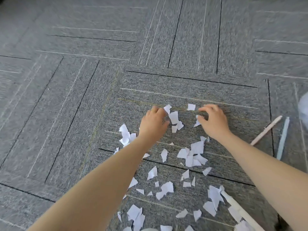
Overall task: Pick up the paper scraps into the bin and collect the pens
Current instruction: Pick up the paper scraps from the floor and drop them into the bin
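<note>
Several white paper scraps (193, 154) lie scattered on the grey carpet, from the middle down to the bottom edge. My left hand (152, 124) reaches to the far end of the scatter, its fingers curled against a small cluster of scraps (174, 117). My right hand (215, 121) is beside it, fingertips pinching a small scrap (197, 122). Another scrap (191, 107) lies just beyond the fingers. Two pens lie to the right: a pinkish one (266, 130) and a pale blue one (283, 138).
A blurred pale object (303, 110) sits at the right edge, past the pens. A long white strip (240, 209) runs along the bottom right. Grey carpet tiles (83, 80) stretch away on the left and ahead.
</note>
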`<act>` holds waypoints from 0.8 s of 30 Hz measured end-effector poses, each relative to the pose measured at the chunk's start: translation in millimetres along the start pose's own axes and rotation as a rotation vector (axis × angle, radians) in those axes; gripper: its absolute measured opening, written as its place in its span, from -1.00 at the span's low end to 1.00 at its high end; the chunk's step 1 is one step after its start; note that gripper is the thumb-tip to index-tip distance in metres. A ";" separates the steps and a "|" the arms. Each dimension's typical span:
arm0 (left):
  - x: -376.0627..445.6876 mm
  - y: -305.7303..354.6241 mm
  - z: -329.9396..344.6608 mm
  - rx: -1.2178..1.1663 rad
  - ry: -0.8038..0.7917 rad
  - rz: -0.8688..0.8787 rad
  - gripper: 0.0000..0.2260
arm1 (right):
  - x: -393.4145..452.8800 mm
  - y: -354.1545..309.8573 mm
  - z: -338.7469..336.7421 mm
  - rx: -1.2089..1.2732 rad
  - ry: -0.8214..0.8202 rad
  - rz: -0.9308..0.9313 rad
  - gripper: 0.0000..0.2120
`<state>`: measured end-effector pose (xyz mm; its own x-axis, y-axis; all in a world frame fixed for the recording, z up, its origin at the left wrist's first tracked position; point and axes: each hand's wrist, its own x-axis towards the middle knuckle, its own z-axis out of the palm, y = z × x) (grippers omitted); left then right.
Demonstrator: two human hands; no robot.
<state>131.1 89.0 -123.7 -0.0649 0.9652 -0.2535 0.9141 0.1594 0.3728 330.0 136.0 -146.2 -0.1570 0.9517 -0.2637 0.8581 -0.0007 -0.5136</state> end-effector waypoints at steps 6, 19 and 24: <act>29.5 36.2 11.7 0.073 -0.208 -0.032 -0.38 | 4.5 -11.1 -4.9 0.197 0.044 -0.086 -0.63; -16.8 13.7 34.1 0.275 -0.096 0.255 -0.52 | -47.8 3.3 12.9 -0.155 -0.171 -0.251 -0.54; -20.1 18.7 34.1 0.241 -0.045 0.344 -0.74 | -99.3 3.2 25.9 -0.110 -0.237 -0.244 -0.32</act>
<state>163.1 65.5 -142.0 0.2733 0.9428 -0.1910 0.9472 -0.2291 0.2244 335.7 33.5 -142.9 -0.4620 0.8223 -0.3324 0.8266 0.2633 -0.4974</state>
